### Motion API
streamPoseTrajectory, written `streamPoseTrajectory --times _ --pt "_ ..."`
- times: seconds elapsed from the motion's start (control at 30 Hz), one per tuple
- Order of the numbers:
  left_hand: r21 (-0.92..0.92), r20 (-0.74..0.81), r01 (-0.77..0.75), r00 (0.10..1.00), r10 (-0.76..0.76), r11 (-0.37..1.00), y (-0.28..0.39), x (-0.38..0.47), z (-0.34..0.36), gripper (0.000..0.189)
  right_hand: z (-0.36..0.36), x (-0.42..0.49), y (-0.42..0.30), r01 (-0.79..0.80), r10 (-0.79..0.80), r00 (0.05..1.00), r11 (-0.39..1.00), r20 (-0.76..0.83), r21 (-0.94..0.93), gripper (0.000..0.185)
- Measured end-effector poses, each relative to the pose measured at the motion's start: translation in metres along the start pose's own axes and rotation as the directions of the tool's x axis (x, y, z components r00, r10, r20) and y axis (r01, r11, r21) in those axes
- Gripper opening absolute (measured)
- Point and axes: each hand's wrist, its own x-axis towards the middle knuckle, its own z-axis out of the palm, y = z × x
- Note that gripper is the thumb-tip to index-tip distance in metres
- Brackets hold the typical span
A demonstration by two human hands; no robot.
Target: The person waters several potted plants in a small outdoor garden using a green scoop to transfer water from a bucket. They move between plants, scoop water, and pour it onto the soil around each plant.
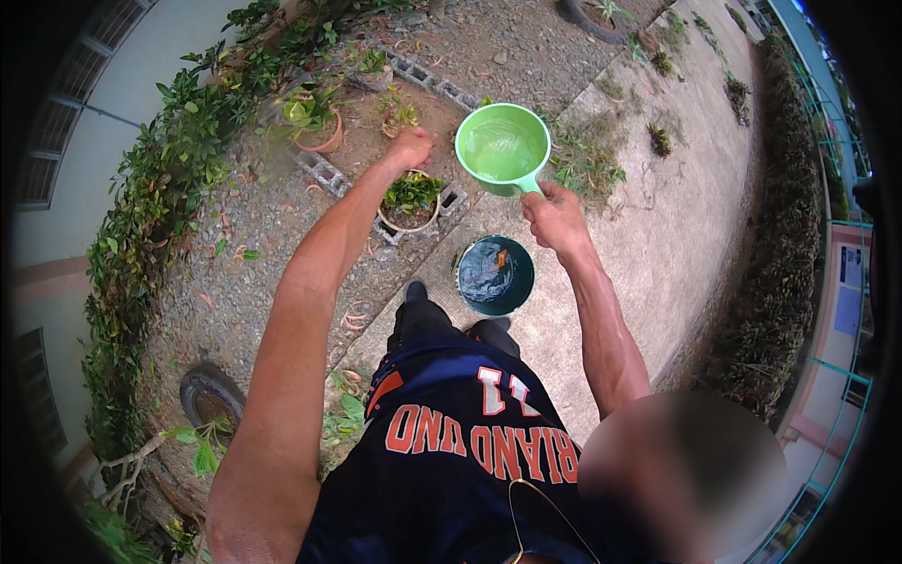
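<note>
My right hand [557, 217] grips the handle of a light green plastic dipper [502, 144] that holds water. Below it, a dark green bucket [523, 271] stands on the concrete by my feet, with water and a small orange-brown thing inside. My left hand [412, 148] is stretched out over the planting bed with its fingers curled; whether anything lies within them is hidden. Just under that hand, a round pot [410, 229] with a leafy green plant [412, 192] rests at the hollow-block border. Beyond the hand is a smaller yellow-green plant [402, 115].
Hollow concrete blocks [324, 173] edge the bed, where a terracotta pot [328, 139] stands. A hedge [141, 233] runs along the left wall. Tires [201, 391] lie on the gravel. On the right are a concrete path [634, 233] and a darker hedge [775, 233].
</note>
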Motion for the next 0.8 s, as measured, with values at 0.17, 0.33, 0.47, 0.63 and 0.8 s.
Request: streamPoseTrajectory --times 0.17,0.33,0.47,0.63,0.8 --pt "0.062 0.03 0.004 1.0 -0.005 0.998 -0.005 -0.01 0.017 0.017 -0.005 0.006 0.015 0.227 -0.258 0.966 0.899 -0.032 -0.374 0.044" --pt "0.092 -0.004 0.035 0.999 -0.035 0.995 -0.036 -0.014 0.03 0.019 0.005 0.006 0.019 0.238 -0.278 0.96 0.802 0.01 -0.548 0.041" --pt "0.143 0.02 0.052 0.998 -0.056 0.988 -0.054 -0.018 0.032 0.019 0.013 0.003 0.016 0.2 -0.232 0.973 0.796 0.018 -0.572 0.041" --pt "0.155 -0.016 0.07 0.998 -0.068 0.985 -0.062 -0.019 0.034 0.022 0.017 0.01 0.032 0.237 -0.255 0.966 0.803 0.046 -0.547 0.045" --pt "0.191 -0.015 0.058 0.998 -0.056 0.98 -0.071 -0.019 0.025 0.024 0.018 0.007 0.035 -0.004 0.024 0.996 0.971 0.081 -0.237 0.052"
